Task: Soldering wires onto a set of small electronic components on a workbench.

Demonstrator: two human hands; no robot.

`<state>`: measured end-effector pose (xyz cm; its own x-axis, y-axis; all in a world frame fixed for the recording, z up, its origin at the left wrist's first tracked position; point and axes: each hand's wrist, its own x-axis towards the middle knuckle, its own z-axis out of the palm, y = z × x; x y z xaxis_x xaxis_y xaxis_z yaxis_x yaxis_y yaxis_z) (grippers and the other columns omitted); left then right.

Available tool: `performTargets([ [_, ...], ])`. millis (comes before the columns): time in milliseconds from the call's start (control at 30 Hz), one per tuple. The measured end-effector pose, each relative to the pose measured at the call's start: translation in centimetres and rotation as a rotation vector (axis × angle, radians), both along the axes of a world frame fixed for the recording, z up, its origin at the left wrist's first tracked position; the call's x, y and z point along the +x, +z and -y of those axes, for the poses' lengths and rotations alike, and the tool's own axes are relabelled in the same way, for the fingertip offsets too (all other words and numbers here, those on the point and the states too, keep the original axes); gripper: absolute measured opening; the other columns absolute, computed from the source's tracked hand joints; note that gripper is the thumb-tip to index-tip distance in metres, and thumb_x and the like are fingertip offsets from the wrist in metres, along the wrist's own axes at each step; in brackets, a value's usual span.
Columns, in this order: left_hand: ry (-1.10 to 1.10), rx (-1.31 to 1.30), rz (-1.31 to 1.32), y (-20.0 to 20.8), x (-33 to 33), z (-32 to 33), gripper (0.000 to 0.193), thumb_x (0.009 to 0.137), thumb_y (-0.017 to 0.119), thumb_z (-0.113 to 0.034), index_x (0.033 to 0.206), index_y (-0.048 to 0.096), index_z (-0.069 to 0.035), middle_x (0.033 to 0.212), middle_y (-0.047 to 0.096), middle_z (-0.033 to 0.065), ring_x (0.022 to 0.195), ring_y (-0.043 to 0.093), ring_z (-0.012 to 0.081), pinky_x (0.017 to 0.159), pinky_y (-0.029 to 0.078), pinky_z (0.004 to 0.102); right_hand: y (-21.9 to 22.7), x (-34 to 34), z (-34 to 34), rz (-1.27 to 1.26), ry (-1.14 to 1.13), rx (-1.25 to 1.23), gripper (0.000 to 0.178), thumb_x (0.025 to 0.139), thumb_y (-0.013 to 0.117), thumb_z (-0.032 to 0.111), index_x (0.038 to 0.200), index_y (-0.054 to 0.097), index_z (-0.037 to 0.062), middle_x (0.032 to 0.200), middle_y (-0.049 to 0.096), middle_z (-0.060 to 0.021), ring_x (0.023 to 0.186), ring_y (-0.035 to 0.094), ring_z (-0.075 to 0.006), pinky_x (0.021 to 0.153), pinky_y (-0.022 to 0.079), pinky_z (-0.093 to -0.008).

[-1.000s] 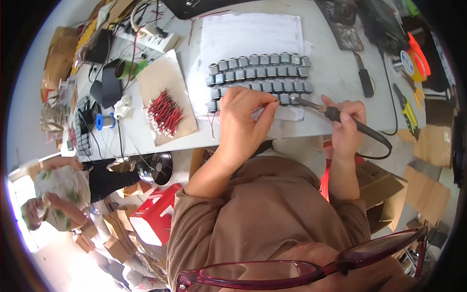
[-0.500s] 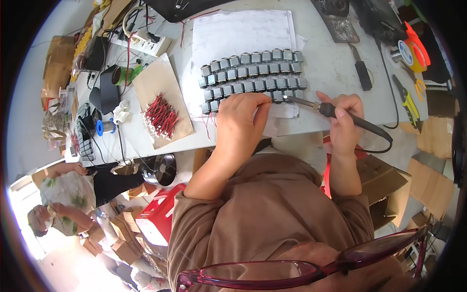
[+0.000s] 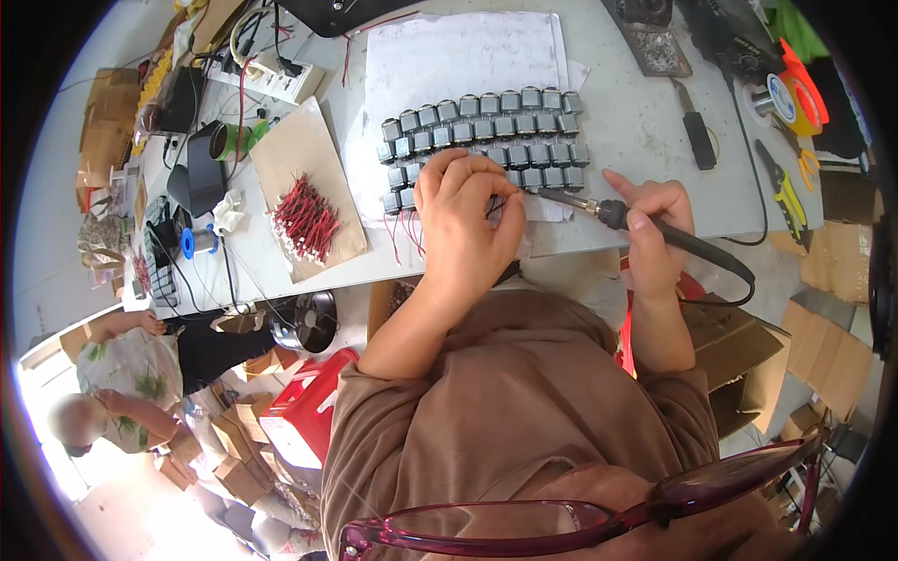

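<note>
Several rows of small grey metal-cased blocks (image 3: 510, 128) lie on white paper (image 3: 458, 56). Over the nearest row is my left hand (image 3: 463, 220), its thumb and fingers pinched together; what they hold is hidden. In my right hand (image 3: 662, 220) is a soldering iron (image 3: 613, 214), gripped like a pen. Its tip points left, close to my left fingertips at the front edge of the nearest row. Whether the tip touches a block cannot be made out. Thin red wires (image 3: 394, 245) trail from the blocks at the left end of that row.
Left of the paper, a heap of short red and black wires (image 3: 309, 220) lies on cardboard (image 3: 271, 154). A blue spool (image 3: 198, 243) and a power strip (image 3: 281, 79) are farther left. To the right lie a knife (image 3: 697, 140), cutters (image 3: 786, 196) and a solder reel (image 3: 776, 98). Another person (image 3: 131, 374) is at lower left.
The soldering iron's tip has moved left, closer to my left fingertips. My left hand has shifted slightly and its fingers are more curled. The blocks keep their arrangement.
</note>
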<state>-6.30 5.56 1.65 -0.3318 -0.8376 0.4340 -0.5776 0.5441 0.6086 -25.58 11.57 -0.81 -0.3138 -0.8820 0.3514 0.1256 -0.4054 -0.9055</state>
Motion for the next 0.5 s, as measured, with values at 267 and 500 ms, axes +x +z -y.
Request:
performTargets([
  [267, 0.004, 0.006, 0.004, 0.44, -0.14, 0.09, 0.007, 0.067, 0.067, -0.004, 0.071, 0.062, -0.006, 0.090, 0.062, 0.0045, 0.102, 0.050, 0.0280, 0.090, 0.037, 0.0393, 0.23, 0.18, -0.07, -0.051, 0.000, -0.024, 0.013, 0.081, 0.058, 0.005, 0.084, 0.045, 0.0052, 0.071, 0.044, -0.0009, 0.063, 0.040, -0.0068, 0.097, 0.041, -0.0527],
  [500, 0.005, -0.020, 0.010, 0.47, -0.30, 0.18, 0.008, 0.066, 0.067, -0.003, 0.070, 0.062, -0.006, 0.088, 0.061, 0.0048, 0.100, 0.052, 0.0278, 0.088, 0.038, 0.0388, 0.52, 0.24, -0.09, -0.100, 0.002, -0.038, 0.013, 0.081, 0.058, 0.003, 0.083, 0.046, 0.0052, 0.072, 0.043, -0.0006, 0.063, 0.040, -0.0070, 0.097, 0.041, -0.0529],
])
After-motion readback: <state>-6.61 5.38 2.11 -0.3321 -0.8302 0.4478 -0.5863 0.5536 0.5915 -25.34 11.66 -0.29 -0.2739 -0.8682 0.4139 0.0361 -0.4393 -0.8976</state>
